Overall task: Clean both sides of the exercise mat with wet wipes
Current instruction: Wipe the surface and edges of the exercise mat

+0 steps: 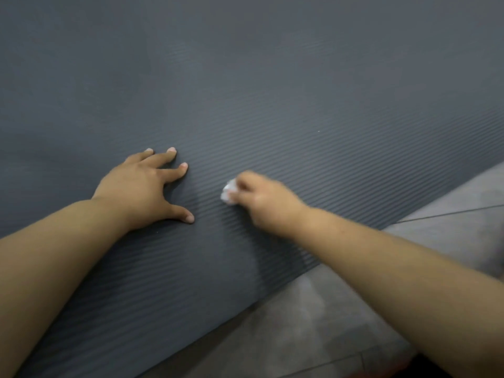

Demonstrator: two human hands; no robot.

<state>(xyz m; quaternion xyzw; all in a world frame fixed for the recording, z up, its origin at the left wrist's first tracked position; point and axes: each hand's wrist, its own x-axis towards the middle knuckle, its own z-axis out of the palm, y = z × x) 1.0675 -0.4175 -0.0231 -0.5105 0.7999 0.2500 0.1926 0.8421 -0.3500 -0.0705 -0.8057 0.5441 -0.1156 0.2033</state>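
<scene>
One crumpled white wipe (pixel 227 192) sits pinched in your right hand's (pixel 263 199) curled fingers (pixel 245 182) at center, on the ribbed gray mat (pixel 272 77) filling most of the frame; your left hand (pixel 139 186) presses flat, fingers spread.

A dark grey ribbed exercise mat (pixel 272 105) lies flat, a crumpled white wet wipe (pixel 228 192) pressed on it.

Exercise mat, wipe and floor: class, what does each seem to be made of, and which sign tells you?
The exercise mat: probably foam or rubber, matte dark grey; fine parallel ribs run across it. The wipe: likely nonwoven cloth or paper, white, crumpled in the right hand. The floor: seemingly grey tile, smooth, with thin joint lines.
</scene>
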